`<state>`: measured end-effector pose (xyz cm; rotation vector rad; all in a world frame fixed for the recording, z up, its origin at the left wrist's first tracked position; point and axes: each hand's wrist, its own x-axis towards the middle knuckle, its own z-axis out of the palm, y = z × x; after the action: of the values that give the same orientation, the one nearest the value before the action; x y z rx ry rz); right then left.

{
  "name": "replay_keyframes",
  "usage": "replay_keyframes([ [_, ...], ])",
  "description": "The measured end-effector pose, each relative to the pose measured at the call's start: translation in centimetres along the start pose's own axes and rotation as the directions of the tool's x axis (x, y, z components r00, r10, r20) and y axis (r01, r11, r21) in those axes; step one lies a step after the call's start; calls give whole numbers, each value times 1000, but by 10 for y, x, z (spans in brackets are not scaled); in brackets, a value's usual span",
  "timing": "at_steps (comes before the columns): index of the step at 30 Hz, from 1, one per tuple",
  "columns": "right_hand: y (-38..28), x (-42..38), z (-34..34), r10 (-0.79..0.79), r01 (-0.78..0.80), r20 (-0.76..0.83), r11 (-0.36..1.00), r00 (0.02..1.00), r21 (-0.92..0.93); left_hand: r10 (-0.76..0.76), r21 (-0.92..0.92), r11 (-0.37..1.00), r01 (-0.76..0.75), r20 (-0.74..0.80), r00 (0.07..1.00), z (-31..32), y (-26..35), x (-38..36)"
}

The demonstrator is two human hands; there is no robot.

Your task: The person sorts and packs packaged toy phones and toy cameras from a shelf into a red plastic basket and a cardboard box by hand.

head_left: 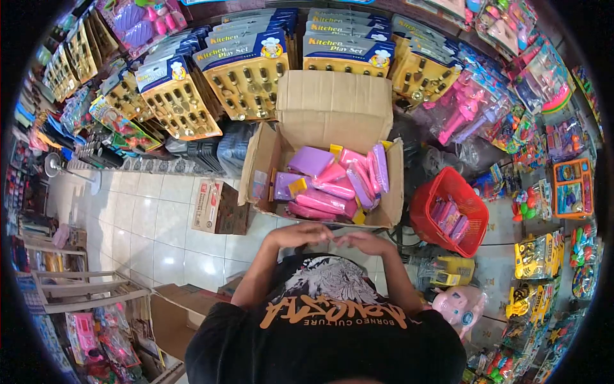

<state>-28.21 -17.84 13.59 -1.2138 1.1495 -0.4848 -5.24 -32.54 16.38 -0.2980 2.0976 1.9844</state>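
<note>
head view showed the cardboard box (pixel 332 160) of pink and purple packets (pixel 326 192) open on the tiled floor (pixel 147 230), just beyond both hands; the left hand (pixel 299 235) and right hand (pixel 366 242) met fingertip to fingertip over the black shirt, palms down, and whether they pinched anything small i could not tell. packets heaped near the box's rim looked likely to slide out if nudged. a red basket (pixel 427 211) stood beside it, kitchen play sets (pixel 246 70) racked behind
</note>
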Motion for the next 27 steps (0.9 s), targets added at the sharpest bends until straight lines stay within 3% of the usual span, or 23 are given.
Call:
replay_keyframes([
  [1, -29, 6, -9, -131, 132, 30, 989, 991, -72, 44, -166, 984, -58, -90, 995, -12, 12, -9],
  [2, -55, 13, -13, -93, 95, -28, 991, 995, 93, 66, -324, 938, -125, -185, 980, -23, 18, -13],
  [4, -90, 35, -30, 6, 26, -96, 945, 995, 326, -101, -378, 922, -80, -436, 894, -46, 20, -5],
  [5, -84, 56, -40, -54, 117, -190, 934, 980, 337, -16, -290, 931, -220, -635, 773, -57, 14, 8],
  [6, -82, 76, -51, -75, 129, -269, 974, 960, 187, 74, -169, 926, -337, -795, 602, -69, 3, 25],
  [7, -80, 96, -64, -111, 128, -341, 991, 933, 27, 78, -166, 926, -339, -796, 601, -83, -4, 40],
  [9, -59, 144, -81, -211, 232, -511, 972, 833, -23, 8, -118, 953, -281, -911, 412, -103, -25, 64],
  [10, -57, 159, -85, -210, 232, -504, 973, 838, -20, 2, -122, 953, -278, -913, 407, -112, -44, 74],
  [11, -57, 172, -88, -297, 49, -604, 918, 739, -393, 10, -41, 992, -121, -920, 393, -122, -67, 85],
  [12, -57, 182, -93, -434, -190, -639, 715, 635, -673, 27, 44, 998, 38, -926, 377, -130, -86, 93],
  [13, -49, 190, -93, -447, -179, -629, 707, 636, -684, -79, -82, 997, 11, -906, 416, -134, -98, 99],
  [15, -33, 200, -87, -239, -468, -645, 515, 726, -718, -102, -137, 989, -54, -899, 425, -132, -97, 97],
  [16, -40, 200, -87, -253, -451, -632, 515, 732, -729, -130, -199, 974, -110, -884, 450, -131, -96, 94],
  [18, -54, 192, -94, 8, -543, -718, 660, 696, -519, -201, -252, 966, -54, -867, 456, -135, -99, 90],
  [21, -50, 187, -96, 41, -516, -720, 725, 693, -456, -196, -201, 979, 37, -868, 456, -142, -125, 101],
  [23, -49, 182, -93, 9, -497, -778, 774, 628, -392, -225, -259, 966, -15, -866, 447, -130, -80, 93],
  [25, -49, 182, -96, -13, -435, -777, 822, 630, -367, -259, -317, 946, -64, -861, 437, -125, -48, 86],
  [27, -47, 183, -98, -32, -373, -768, 861, 639, -345, -257, -232, 966, 111, -868, 425, -125, -38, 73],
])
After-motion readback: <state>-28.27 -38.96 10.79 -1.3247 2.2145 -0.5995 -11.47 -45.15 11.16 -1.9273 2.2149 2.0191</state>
